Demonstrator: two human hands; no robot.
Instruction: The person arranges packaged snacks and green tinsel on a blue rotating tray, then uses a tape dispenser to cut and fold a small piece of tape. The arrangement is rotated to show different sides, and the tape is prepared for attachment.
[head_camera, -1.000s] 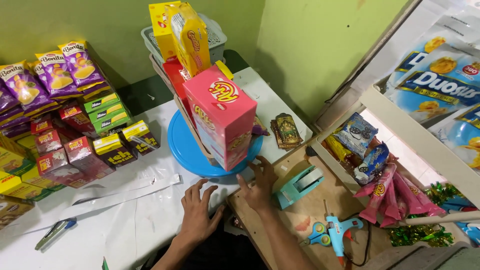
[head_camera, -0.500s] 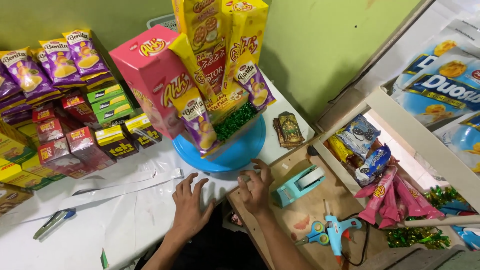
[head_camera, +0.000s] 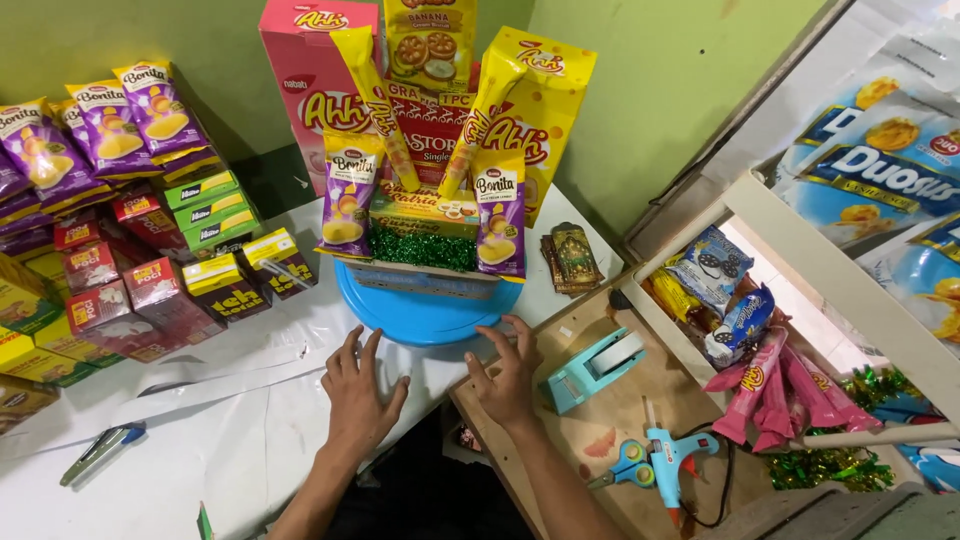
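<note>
Head view, looking down at a white table. The left hand (head_camera: 362, 398) lies flat on the table, fingers spread, holding nothing. The right hand (head_camera: 508, 380) is also open and empty, its fingertips touching the near rim of a round blue turntable (head_camera: 425, 318). Just beyond both hands, on that turntable, stands a snack bouquet (head_camera: 430, 150): a pink box, yellow boxes, purple chip packets and long yellow sticks, upright, with green tinsel (head_camera: 420, 247) along the front.

The arranging looks to be at the checking stage, with the front of the bouquet facing the hands; any further turn would call for a light push on the rim so that the tall stack does not tip.

To the right of the right hand lie a teal tape dispenser (head_camera: 592, 368), scissors (head_camera: 625, 463) and a blue glue gun (head_camera: 672, 462). Left of the left hand are small tea boxes (head_camera: 215, 275).
</note>
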